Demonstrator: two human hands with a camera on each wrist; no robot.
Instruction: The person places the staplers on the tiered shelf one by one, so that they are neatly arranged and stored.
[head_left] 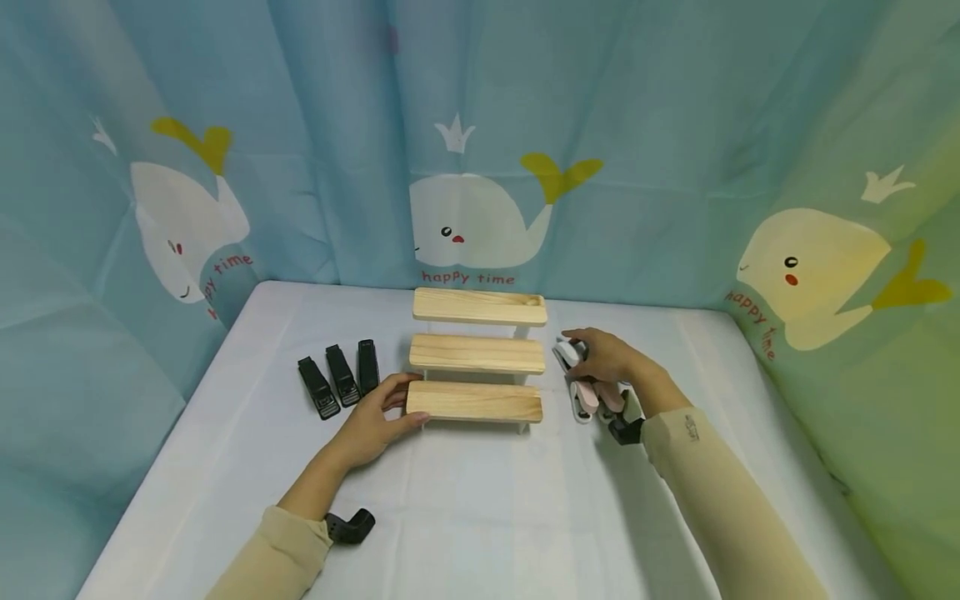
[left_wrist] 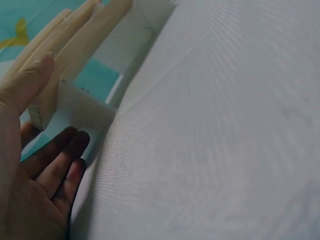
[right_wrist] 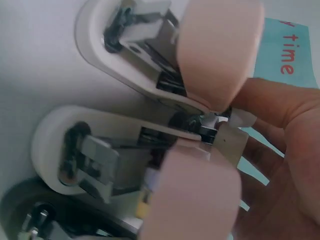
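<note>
A three-step wooden display stand [head_left: 476,356] with pale plank tops stands mid-table. My left hand [head_left: 375,422] grips the left end of its lowest plank [left_wrist: 75,55]. The thumb lies on the plank's front, the index finger is partly hidden behind it, and the other fingers hang loosely below. Right of the stand, my right hand [head_left: 603,358] reaches over a cluster of staplers and holds a white stapler [head_left: 567,352] at the far end. Two pink-and-white staplers [right_wrist: 220,50] fill the right wrist view, with a dark stapler [right_wrist: 60,220] below them. The right fingertips are partly hidden.
Three black staplers [head_left: 342,375] lie side by side left of the stand. A white cloth covers the table [head_left: 465,517]. Blue curtains [head_left: 337,100] with whale prints enclose the back and sides.
</note>
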